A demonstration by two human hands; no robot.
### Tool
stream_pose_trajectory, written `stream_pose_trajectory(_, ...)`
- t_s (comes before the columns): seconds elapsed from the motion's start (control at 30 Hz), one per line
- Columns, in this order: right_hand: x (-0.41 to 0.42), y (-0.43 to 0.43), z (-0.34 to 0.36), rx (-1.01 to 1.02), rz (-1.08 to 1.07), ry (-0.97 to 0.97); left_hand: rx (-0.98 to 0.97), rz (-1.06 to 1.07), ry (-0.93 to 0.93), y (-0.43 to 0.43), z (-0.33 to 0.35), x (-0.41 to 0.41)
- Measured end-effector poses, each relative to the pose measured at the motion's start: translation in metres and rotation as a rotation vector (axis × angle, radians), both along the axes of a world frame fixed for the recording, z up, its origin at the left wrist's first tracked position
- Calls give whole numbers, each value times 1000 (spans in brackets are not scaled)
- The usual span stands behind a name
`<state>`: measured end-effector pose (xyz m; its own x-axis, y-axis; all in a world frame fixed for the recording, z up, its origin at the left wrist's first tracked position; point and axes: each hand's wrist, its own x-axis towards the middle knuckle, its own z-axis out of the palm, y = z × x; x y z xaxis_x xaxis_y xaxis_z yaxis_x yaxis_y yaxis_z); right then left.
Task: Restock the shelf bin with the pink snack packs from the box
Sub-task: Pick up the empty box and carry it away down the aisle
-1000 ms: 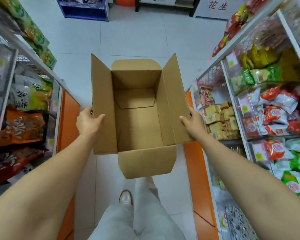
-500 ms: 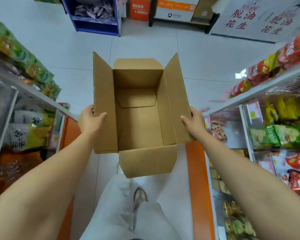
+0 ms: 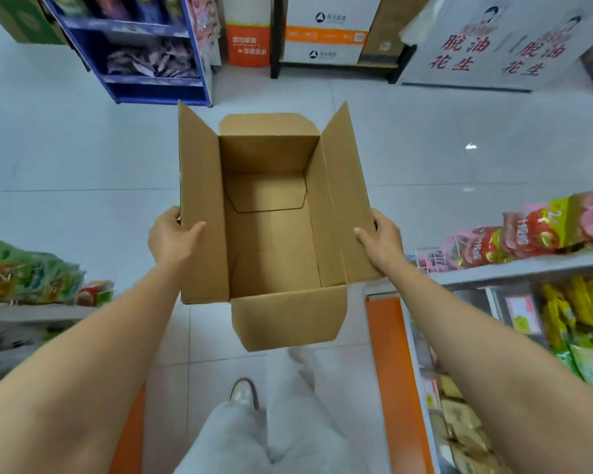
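Carrying the brown open-topped cardboard box [image 3: 271,241] along the aisle, we judge the restock all but done: its bottom is bare, no pink snack packs inside. The left hand [image 3: 172,234] and right hand [image 3: 379,239] each clamp one long side, thumbs [image 3: 196,229] on the inner face, fingers hidden behind. The box hangs between both grips above the white floor tiles [image 3: 83,148]. Next, we'd say, it needs setting down somewhere.

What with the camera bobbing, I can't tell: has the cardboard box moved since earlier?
Yes. The cardboard box has gone forward along the aisle, closer to the blue rack.
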<state>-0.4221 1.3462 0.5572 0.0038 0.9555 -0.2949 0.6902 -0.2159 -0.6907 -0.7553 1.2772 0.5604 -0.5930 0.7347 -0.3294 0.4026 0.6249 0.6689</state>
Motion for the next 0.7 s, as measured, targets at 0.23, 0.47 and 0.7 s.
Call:
stream_pose_trajectory(0.23,-8,135,0,-28,9,18,42,21,-12,126,1,-3)
stream_pose_trajectory(0.47,-26,265,0,-24,0,-2,58,9,-15,256,3,-19)
stream_pose_trajectory(0.7,-42,385,-6,-25,-36,-18,26,-17,-11,388,1,-39)
